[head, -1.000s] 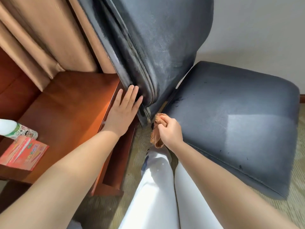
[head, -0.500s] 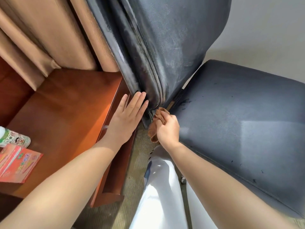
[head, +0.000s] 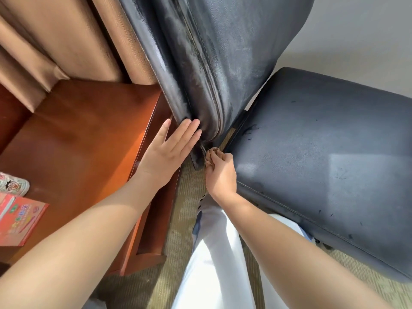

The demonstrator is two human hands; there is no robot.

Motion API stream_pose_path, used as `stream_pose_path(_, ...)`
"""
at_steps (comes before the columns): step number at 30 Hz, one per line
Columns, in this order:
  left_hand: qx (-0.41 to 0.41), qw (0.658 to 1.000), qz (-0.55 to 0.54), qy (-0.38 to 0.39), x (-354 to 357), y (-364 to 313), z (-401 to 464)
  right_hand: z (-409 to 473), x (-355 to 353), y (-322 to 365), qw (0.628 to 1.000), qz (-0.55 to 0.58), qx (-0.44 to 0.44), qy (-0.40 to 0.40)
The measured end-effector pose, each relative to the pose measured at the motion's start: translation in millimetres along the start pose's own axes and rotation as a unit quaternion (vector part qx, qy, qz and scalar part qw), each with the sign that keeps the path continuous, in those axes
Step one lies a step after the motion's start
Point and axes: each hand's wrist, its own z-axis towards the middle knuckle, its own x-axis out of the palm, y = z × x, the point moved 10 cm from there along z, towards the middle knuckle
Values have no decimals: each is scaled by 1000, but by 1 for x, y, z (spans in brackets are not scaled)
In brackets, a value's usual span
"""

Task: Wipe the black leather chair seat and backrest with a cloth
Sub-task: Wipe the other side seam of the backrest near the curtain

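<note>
I'm bunching the brown cloth in my right hand, fingers curled tight round it, working its tip into the backrest's bottom corner just ahead of my knuckles. My left hand is lying flat and relaxed beside it, fingertips bracing the backrest so it isn't swinging. The seat is spreading out right of my cloth hand, waiting.

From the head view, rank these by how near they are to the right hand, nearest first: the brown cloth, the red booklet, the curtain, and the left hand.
1. Brown cloth: gripped in the right hand, at the backrest's lower edge.
2. Left hand: just to its left, fingers flat against the backrest.
3. Curtain: up and to the left, behind the wooden table.
4. Red booklet: far left, lying on the table.
</note>
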Motion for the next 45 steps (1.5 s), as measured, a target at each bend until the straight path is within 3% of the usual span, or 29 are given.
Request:
stream_pose_path(4,-5,1000,1,13,-1,-2,1,-12,-8,19,991,123,-26,-39)
stream_pose_path(9,-27,999,-13,27,-1,-4,1,-4,-3,27,998,54,-31,-12)
stream_pose_path(14,-33,999,-23,13,-3,-3,2,7,2,13,997,49,66,2)
stream_pose_path(18,-16,999,-16,23,-5,-5,0,15,28,-22,973,44,180,136)
stream_pose_path(20,-4,1000,-11,23,-6,-4,-3,15,26,-35,972,56,203,105)
stream_pose_path(24,13,998,14,57,-5,1,-7,-5,15,-27,979,132,151,43)
stream_pose_path(27,-1,998,10,61,-8,-3,-7,-8,2,1,980,188,60,7)
stream_pose_path(30,-11,999,5,53,-13,-2,-6,-10,-3,21,988,149,21,15)
stream_pose_path(34,4,999,3,42,-16,-4,-8,-9,2,23,998,53,19,18)
stream_pose_path(41,-3,1000,-19,21,-17,-4,-5,-2,13,13,996,63,56,1)
stream_pose_path(45,-18,999,-31,9,-19,-6,-4,5,31,-5,987,56,115,96)
